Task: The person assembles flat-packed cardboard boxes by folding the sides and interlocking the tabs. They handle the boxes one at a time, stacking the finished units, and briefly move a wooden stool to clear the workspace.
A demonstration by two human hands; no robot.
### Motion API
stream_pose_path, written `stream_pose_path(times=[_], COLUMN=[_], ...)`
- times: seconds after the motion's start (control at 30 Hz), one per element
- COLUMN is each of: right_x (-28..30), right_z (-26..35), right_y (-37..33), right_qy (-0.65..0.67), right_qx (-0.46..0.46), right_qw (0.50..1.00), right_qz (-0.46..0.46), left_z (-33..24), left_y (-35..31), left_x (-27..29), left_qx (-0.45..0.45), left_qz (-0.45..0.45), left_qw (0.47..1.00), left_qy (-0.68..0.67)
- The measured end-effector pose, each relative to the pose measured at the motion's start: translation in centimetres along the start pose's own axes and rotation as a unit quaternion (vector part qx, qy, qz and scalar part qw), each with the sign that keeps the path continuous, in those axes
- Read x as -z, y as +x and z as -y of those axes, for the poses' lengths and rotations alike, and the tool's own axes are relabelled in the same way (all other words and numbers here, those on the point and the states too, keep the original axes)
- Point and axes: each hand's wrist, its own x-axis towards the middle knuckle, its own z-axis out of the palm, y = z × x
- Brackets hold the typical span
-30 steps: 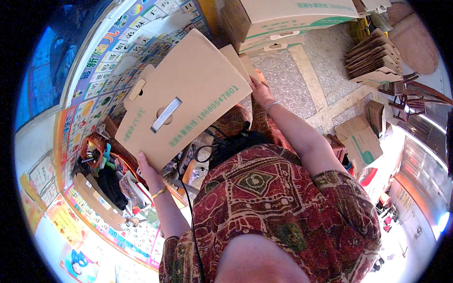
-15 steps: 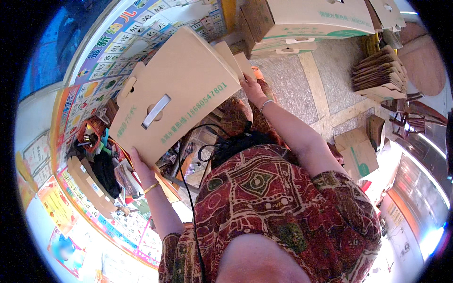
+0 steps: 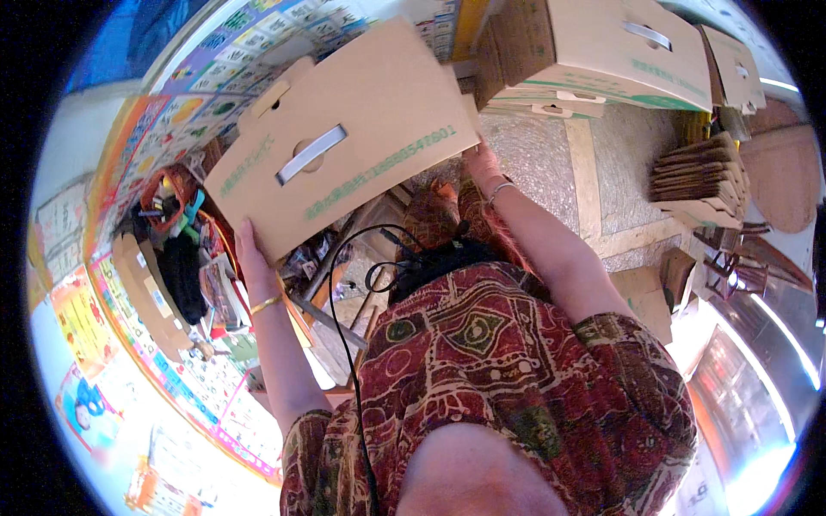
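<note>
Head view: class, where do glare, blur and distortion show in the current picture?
Head view: white glare washes out the lower right rim; head view: print on the box looks smeared; head view: the wall chart bends with the fisheye.

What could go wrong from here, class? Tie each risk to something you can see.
The cardboard box might tip or slip: the left hand grips only its near left corner, the right hand is at its right end, and neither holds the pale handle.

The black cable loops loosely in front of the person's body, near the box, so it could perhaps snag on a corner.
</note>
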Motion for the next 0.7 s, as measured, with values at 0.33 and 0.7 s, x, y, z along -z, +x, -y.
stream_pose_path(times=[0.33, 0.7], right_x=[0.1, 4.2], right_z=[-5.2, -7.7], right_y=[4.1, 8.7], right_qy=[0.031, 0.042], right_qx=[0.049, 0.024], right_qw=[0.998, 0.999], right_qz=[-0.001, 0.016], left_z=[0.0, -1.9], left_y=[-0.4, 1.2], left_x=[-1.4, -6.1], left_qx=[-0.033, -0.040], left_qz=[-0.002, 0.022], left_qw=[0.999, 0.997], left_qy=[0.014, 0.058])
